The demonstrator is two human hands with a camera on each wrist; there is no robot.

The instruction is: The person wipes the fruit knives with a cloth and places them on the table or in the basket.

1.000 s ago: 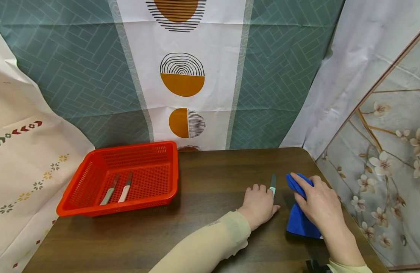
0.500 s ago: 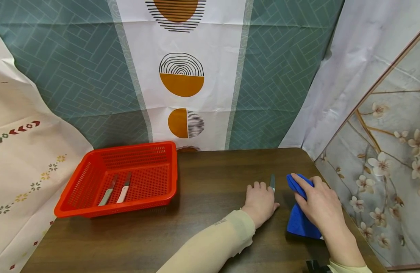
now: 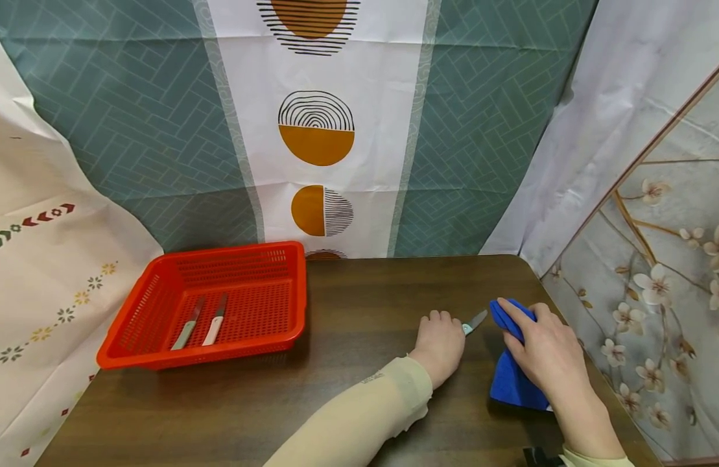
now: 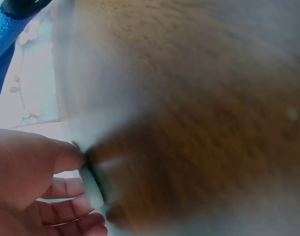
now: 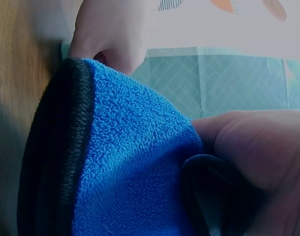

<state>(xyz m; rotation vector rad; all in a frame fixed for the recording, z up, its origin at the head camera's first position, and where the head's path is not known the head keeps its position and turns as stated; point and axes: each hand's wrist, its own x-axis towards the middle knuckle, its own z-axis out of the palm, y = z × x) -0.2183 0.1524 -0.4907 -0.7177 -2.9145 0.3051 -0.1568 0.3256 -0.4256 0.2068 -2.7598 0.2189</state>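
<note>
My left hand [image 3: 439, 344] pinches a small paring knife [image 3: 467, 328] by its pale green handle, low over the table. Its short blade points up and right, toward the cloth. In the left wrist view, thumb and fingers close around the knife handle [image 4: 92, 188], with the blade out of sight. My right hand [image 3: 548, 347] grips a folded blue terry cloth [image 3: 513, 383] at the table's right side. Seen from the right wrist, the cloth [image 5: 135, 128] shows a dark edging, and the other hand appears behind it.
A red plastic basket [image 3: 260, 305] stands on the left of the brown wooden table [image 3: 359, 285]. Inside lie one knife with a greenish handle [image 3: 183, 336] and one with a white handle [image 3: 212, 332]. Patterned cloths hang behind and at both sides.
The knife at my left hand has swung from pointing away to pointing up and right, toward the cloth. My left hand has turned slightly. The right hand and cloth stay put.
</note>
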